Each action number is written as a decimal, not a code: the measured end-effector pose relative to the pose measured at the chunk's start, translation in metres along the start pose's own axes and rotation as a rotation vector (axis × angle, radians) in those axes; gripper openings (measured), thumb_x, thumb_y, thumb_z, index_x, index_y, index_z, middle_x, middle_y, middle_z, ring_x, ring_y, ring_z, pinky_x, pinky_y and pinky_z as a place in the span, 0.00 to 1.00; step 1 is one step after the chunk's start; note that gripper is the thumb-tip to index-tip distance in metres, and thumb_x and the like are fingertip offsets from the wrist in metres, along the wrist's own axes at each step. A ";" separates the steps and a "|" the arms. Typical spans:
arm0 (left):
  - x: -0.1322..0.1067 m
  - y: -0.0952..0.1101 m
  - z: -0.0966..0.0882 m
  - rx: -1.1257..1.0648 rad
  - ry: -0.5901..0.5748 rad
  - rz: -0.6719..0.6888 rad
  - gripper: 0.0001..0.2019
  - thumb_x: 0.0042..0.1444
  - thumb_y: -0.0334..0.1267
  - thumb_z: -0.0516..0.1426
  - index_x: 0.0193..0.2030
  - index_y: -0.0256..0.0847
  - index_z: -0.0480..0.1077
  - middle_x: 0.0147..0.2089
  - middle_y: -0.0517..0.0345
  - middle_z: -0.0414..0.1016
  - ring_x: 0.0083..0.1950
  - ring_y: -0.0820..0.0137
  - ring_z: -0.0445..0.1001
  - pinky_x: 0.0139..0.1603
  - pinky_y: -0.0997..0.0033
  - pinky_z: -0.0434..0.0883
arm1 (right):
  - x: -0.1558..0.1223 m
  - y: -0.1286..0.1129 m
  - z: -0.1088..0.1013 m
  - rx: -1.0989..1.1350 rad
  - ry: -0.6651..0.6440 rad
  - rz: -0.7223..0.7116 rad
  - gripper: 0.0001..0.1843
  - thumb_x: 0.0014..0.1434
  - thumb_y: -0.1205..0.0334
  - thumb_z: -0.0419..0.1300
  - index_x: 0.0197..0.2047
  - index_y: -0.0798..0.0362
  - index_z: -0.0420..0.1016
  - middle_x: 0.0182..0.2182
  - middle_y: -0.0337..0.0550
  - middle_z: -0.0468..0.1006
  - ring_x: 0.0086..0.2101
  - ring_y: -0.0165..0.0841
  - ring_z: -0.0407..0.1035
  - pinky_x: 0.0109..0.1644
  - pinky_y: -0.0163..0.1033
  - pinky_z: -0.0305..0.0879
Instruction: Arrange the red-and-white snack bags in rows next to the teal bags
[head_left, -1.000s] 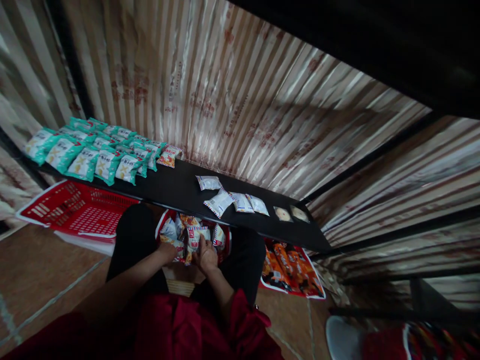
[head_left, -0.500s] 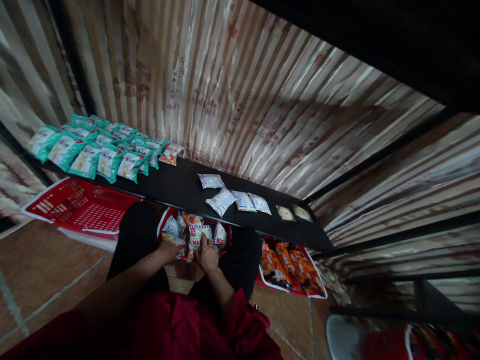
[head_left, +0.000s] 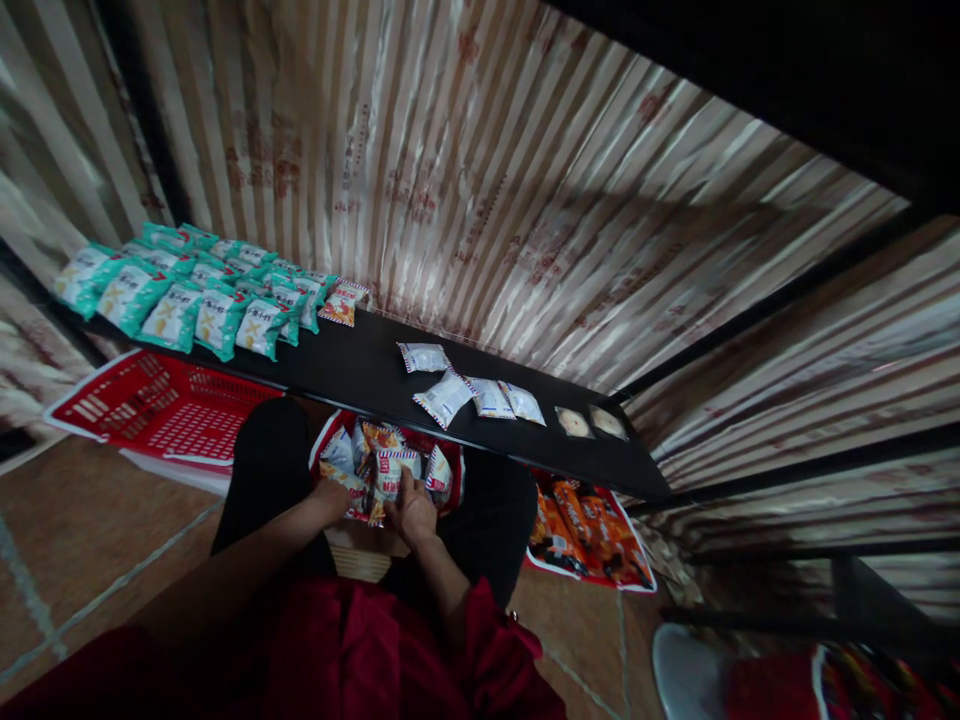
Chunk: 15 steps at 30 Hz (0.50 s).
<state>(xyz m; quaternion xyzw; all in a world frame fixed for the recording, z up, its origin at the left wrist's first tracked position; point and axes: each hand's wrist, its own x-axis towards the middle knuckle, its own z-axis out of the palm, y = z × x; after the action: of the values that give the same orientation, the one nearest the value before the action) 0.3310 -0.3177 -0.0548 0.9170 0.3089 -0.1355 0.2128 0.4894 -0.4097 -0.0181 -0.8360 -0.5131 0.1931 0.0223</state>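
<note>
Between my knees, a red basket holds several white-and-orange snack bags with striped edges. My right hand grips an upright snack bag, its thumb and fingers on the lower right part. At the basket's left side, my left hand is closed on the edge of another snack bag; its fingertips are partly hidden. Just beyond the basket, several silvery-white packets lie on a black shelf. A single orange-and-white bag stands further left on it.
Rows of teal-and-white snack bags fill the shelf's left end. Two clear-wrapped round items lie near its right end. Under the shelf are a red basket at left and a basket of orange packets at right. A striped curtain hangs behind.
The view has shifted very slightly, and my right knee sits a little further right. Both hands stay in the basket on the same bags, with almost no movement.
</note>
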 end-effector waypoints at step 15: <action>-0.026 0.011 0.001 0.096 -0.088 -0.005 0.12 0.55 0.27 0.50 0.35 0.33 0.75 0.39 0.40 0.77 0.44 0.55 0.75 0.44 0.58 0.69 | -0.011 0.003 0.008 0.001 -0.063 0.009 0.37 0.53 0.58 0.58 0.64 0.49 0.51 0.53 0.53 0.68 0.48 0.41 0.69 0.48 0.41 0.62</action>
<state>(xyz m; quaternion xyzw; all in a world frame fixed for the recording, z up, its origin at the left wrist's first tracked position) 0.3175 -0.3391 -0.0423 0.9185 0.2948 -0.1907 0.1818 0.4846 -0.4220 -0.0232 -0.8318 -0.5098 0.2195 0.0056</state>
